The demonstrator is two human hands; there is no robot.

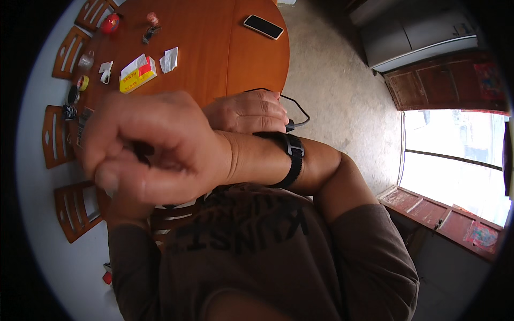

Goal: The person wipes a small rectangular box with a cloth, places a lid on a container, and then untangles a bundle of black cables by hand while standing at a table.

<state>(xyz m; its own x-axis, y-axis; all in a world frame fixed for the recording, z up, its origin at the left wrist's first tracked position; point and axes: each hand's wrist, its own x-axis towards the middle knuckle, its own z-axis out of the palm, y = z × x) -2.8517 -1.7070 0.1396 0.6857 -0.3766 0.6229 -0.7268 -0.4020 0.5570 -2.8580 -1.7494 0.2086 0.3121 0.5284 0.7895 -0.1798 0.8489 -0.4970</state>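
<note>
My right hand (148,148) is large and blurred at the left, its fingers curled towards the thumb; no object shows clearly in it. A black strap (296,160) with a grey buckle (295,146) goes round my right forearm. Behind that forearm my left hand (249,112) lies with its fingers together, pointing right, close to the strap. Its palm is hidden, so what it grips cannot be seen. At its fingertips is the black end of a cable (290,126), which loops out over the table's edge.
The round wooden table (200,48) bears a phone (263,27), a yellow tissue pack (138,78), a crumpled tissue (169,60), a red ball-like item (110,23), a tape roll (82,83) and small items. Wooden chairs (72,52) line the left; a doorway (449,156) opens at right.
</note>
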